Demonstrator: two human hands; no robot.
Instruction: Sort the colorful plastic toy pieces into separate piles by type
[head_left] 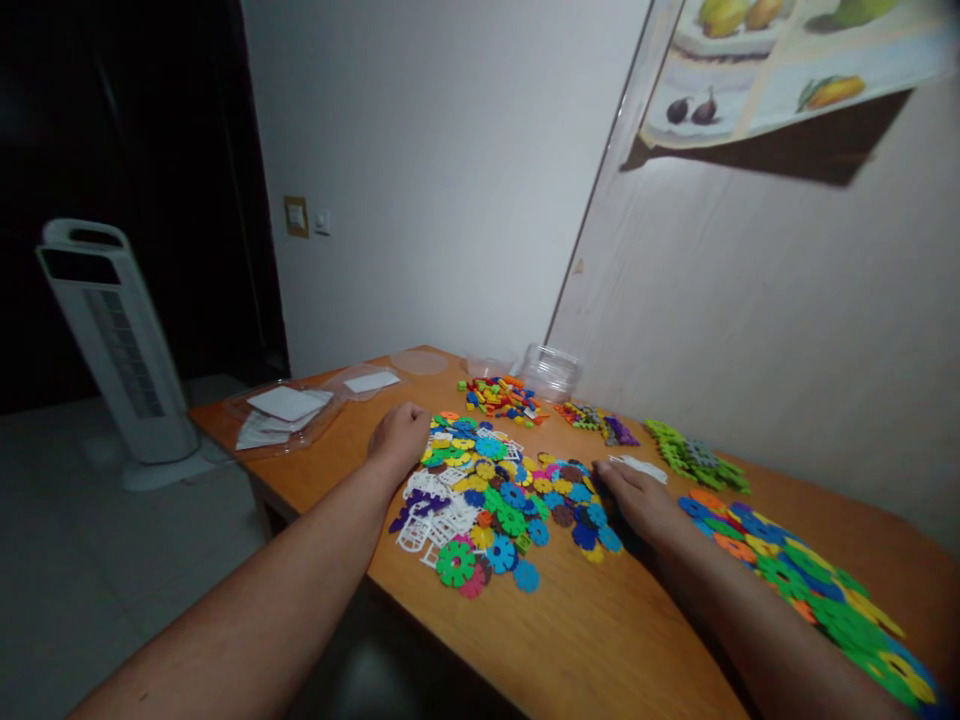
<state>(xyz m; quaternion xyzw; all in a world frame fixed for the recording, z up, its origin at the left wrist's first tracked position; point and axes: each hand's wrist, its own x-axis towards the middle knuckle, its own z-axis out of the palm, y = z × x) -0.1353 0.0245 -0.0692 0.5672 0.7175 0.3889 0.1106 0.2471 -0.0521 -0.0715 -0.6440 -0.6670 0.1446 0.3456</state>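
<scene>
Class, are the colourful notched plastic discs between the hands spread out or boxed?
Spread out: the discs lie loosely overlapping across the brown wooden tabletop.

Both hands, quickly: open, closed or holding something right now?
Left hand: looks curled, beside the disc pile; whether it holds anything cannot be told.
Right hand: by the pile's right side; open or closed, cannot be told.

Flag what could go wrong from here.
White frame pieces lie near the front edge of the table; a nudge could drop some.
The right forearm, beside the discs at far right, might scatter them.
Small discs overlap in the central pile, so lifting one could drag others.
</scene>
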